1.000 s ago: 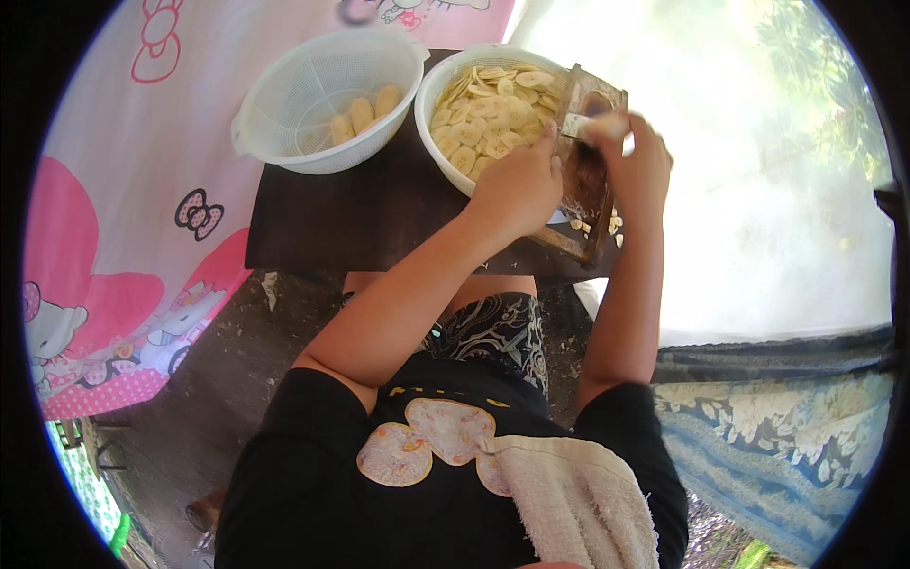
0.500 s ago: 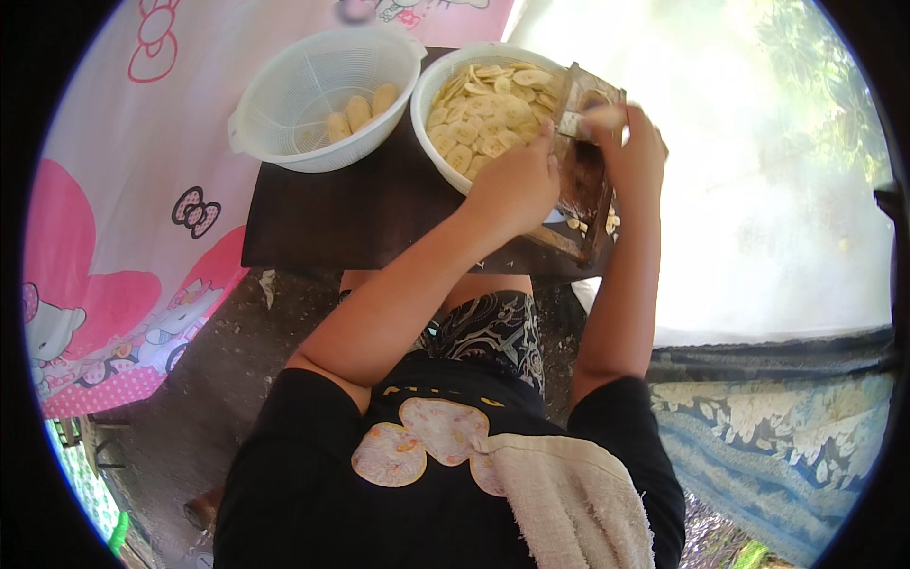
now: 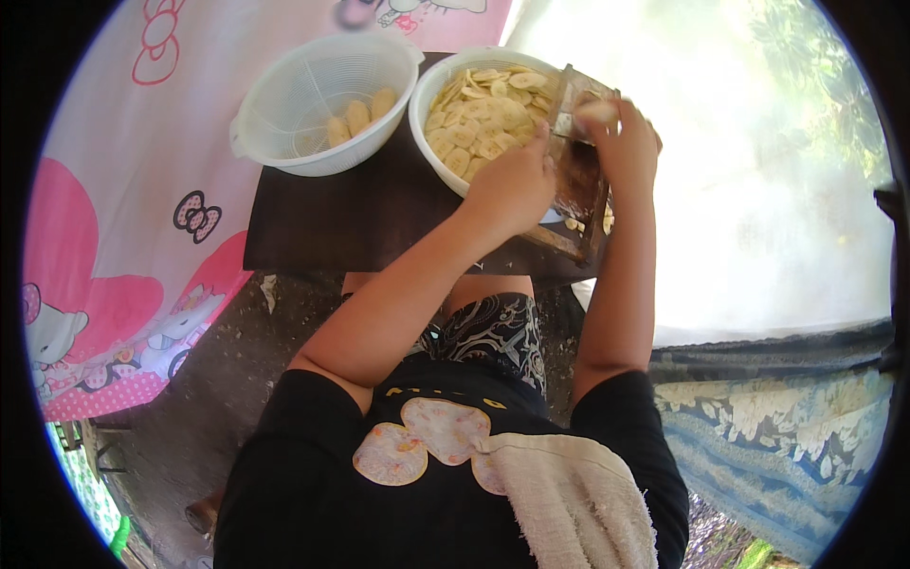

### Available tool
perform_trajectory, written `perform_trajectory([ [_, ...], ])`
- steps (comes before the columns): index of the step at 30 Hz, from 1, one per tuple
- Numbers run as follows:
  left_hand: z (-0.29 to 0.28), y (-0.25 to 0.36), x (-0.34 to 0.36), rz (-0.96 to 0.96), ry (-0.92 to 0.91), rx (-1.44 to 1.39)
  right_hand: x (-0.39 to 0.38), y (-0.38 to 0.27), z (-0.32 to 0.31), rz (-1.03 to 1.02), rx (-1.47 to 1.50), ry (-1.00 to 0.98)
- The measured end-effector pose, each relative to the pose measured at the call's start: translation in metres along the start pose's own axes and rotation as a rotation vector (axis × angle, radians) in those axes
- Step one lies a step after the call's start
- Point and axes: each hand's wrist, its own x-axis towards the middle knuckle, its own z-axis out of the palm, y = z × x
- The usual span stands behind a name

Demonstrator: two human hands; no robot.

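Observation:
A wooden slicer board (image 3: 578, 180) with a metal blade plate leans at a slant over the right rim of a white bowl (image 3: 417, 133). My left hand (image 3: 512, 190) is closed on the slicer's left edge and steadies it. On the slicer's upper part, my right hand (image 3: 630, 147) presses a pale peeled banana (image 3: 595, 114) with bent fingers; the hand partly hides the fruit. Thin round banana slices (image 3: 488, 114) fill the bowl almost to the rim. Several small banana scraps (image 3: 574, 225) lie by the slicer's lower end.
A white colander (image 3: 313, 163) with three peeled bananas (image 3: 357, 118) stands left of the bowl on a dark table (image 3: 332, 218). A pink printed curtain (image 3: 123, 209) hangs on the left, a bright white sheet (image 3: 758, 209) on the right. A beige towel (image 3: 578, 493) hangs over my shirt.
My right hand and the banana have shifted slightly along the slicer, toward its upper left. My left hand keeps its hold, and the bowl and colander stay in place.

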Motion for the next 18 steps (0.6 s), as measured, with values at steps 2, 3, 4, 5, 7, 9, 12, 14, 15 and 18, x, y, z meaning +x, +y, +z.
perform_trajectory([
  [2, 0.002, -0.002, 0.0, 0.015, 0.031, -0.024, -0.048, -0.013, -0.016, -0.056, -0.033, 0.017],
  [3, 0.005, -0.003, 0.001, 0.038, 0.061, -0.023, -0.072, -0.016, -0.023, -0.092, -0.046, 0.043],
  [4, 0.007, -0.005, 0.001, 0.056, 0.089, -0.022, -0.086, -0.016, -0.024, -0.115, -0.063, 0.049],
  [5, 0.009, -0.007, 0.001, 0.069, 0.096, -0.02, -0.086, -0.014, -0.02, -0.126, -0.06, 0.087],
  [7, 0.008, -0.011, 0.002, 0.059, 0.068, 0.009, -0.071, -0.005, -0.006, -0.174, -0.08, 0.171],
  [9, 0.008, -0.009, 0.002, 0.055, 0.026, 0.007, -0.017, 0.011, 0.015, -0.093, -0.038, 0.133],
  [12, 0.001, -0.003, 0.0, 0.037, 0.032, 0.009, 0.031, 0.02, 0.026, -0.034, -0.136, 0.125],
  [14, -0.001, 0.003, -0.002, 0.036, 0.021, 0.014, 0.024, 0.014, 0.015, -0.044, -0.091, 0.119],
  [15, -0.001, 0.003, -0.002, 0.028, 0.028, 0.007, 0.008, 0.009, 0.008, -0.068, -0.056, 0.098],
  [18, 0.002, 0.002, -0.002, 0.023, 0.032, -0.017, -0.061, -0.005, -0.02, -0.142, -0.109, 0.095],
])
